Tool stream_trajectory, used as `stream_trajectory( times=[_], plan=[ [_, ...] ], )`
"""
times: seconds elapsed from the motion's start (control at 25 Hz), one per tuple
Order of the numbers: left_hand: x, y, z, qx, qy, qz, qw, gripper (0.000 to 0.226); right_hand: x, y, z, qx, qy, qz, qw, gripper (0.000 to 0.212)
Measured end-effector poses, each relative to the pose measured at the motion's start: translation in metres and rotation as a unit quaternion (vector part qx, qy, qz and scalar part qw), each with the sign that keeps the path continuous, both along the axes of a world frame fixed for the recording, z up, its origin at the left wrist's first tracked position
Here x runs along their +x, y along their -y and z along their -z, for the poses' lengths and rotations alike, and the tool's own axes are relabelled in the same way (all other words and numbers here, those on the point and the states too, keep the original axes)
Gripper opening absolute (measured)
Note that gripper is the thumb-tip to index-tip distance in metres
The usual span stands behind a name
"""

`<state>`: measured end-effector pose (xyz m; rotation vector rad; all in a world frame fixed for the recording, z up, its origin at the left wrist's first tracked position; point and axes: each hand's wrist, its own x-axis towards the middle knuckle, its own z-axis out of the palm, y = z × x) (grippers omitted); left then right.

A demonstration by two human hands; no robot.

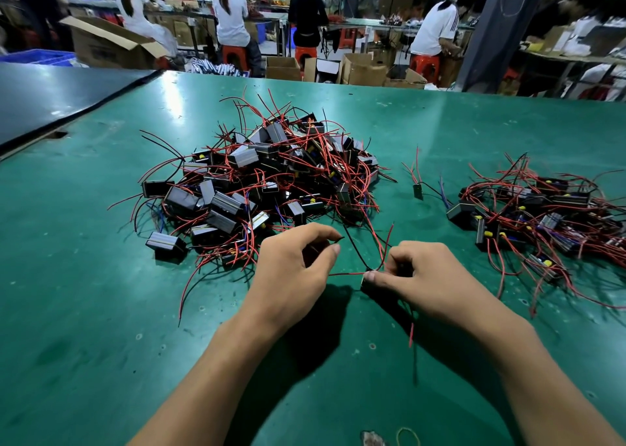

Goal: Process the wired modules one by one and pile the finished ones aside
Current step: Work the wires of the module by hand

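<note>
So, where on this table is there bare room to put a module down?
Bare table: left of the left hand, nearer than the big pile; also the far strip behind both piles. The gap between big pile and right pile holds one loose module. Wires crowd beside the right hand.

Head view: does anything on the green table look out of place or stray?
One lone module lies apart between the big pile and the right pile. A rubber band and a small scrap lie loose on the table nearest the person. Nothing looks damaged.
</note>
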<state>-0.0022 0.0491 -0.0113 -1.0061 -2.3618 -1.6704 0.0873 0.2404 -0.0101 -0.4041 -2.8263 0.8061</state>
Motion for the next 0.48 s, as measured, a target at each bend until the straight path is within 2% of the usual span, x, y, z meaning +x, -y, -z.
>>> stream_trajectory(
  times=[0.2,0.28,0.48],
  plan=[
    [0.001,-0.001,-0.003,0.042,0.081,-0.017,0.996,0.015,0.005,-0.005,-0.009,-0.017,-0.003,-0.021,1.000,0.028],
    [0.000,-0.001,-0.004,0.058,0.107,-0.017,0.992,0.013,0.009,-0.005,-0.014,-0.064,0.000,-0.038,0.997,0.024],
    [0.002,-0.001,-0.007,0.079,0.109,-0.004,0.991,0.008,0.013,-0.004,-0.026,-0.215,-0.011,-0.093,0.972,0.031]
  ],
)
